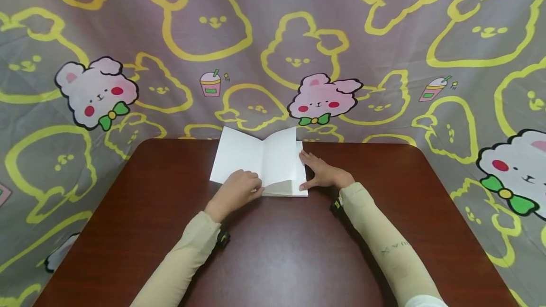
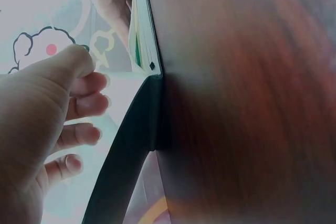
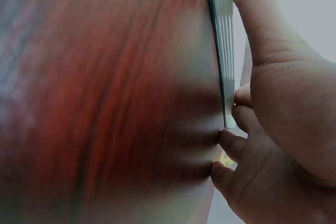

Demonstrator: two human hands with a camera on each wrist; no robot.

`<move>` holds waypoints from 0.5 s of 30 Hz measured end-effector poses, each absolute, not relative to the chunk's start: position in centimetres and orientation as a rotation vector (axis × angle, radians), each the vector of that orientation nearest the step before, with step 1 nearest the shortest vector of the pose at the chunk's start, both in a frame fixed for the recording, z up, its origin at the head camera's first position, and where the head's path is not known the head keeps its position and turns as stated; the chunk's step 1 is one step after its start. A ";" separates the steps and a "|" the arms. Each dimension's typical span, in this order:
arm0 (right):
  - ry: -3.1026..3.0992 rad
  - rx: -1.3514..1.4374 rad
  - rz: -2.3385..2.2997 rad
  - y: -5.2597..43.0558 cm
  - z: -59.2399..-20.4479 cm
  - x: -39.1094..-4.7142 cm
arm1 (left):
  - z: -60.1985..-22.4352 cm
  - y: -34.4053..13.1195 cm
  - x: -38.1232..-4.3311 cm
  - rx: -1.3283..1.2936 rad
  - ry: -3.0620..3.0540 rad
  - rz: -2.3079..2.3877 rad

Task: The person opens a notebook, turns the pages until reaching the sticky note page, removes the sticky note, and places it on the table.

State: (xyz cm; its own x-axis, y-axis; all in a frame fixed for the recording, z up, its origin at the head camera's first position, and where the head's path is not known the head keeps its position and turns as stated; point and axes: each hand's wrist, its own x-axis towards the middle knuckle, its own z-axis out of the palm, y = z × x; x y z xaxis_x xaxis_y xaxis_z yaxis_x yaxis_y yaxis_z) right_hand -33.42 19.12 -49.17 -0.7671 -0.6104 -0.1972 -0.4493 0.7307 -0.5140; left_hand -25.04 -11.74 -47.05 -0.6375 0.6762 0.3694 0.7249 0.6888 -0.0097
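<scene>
A book (image 1: pixel 239 155) with blank white pages lies open near the table's far edge. Its left half is tilted up off the table, showing a dark cover (image 2: pixel 123 156) from below. One right-hand page (image 1: pixel 279 155) bows up over the pages beneath. My left hand (image 1: pixel 239 188) is over the lower part of the left page, near the fold. Its fingers (image 2: pixel 86 106) are loosely bent, with nothing visible between them and the thumb. At the book's right side, my right hand (image 1: pixel 326 174) has its thumb by the near corner and its fingers spread along the edge.
The brown wooden table (image 1: pixel 273 250) has rounded far corners. Behind and beside it hangs a curtain (image 1: pixel 256 70) with yellow outlines and cartoon bears. A dark strap device (image 1: pixel 222 237) sits at the left wrist, and another (image 1: pixel 337 205) at the right.
</scene>
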 end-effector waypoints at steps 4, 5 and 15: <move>2.576 -0.840 -0.634 19.1 -49.2 -33.3 | -47.2 -11.6 -24.8 -1.059 -2.542 -0.153; 2.575 -0.846 -0.637 19.1 -49.2 -33.3 | -47.3 -11.6 -24.8 -1.049 -2.535 -0.143; 2.566 -0.836 -0.648 19.1 -49.3 -33.3 | -47.5 -11.1 -24.1 -0.929 -2.480 -0.153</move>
State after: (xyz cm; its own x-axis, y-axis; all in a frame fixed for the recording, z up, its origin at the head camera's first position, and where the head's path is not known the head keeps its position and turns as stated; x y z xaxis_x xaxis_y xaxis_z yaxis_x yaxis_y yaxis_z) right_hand -33.27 19.12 -49.27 -0.7583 -0.6221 -0.1948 -0.4550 0.7191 -0.5252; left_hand -24.14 -11.12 -47.47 -0.6518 0.5894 0.4773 0.6434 0.7629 -0.0634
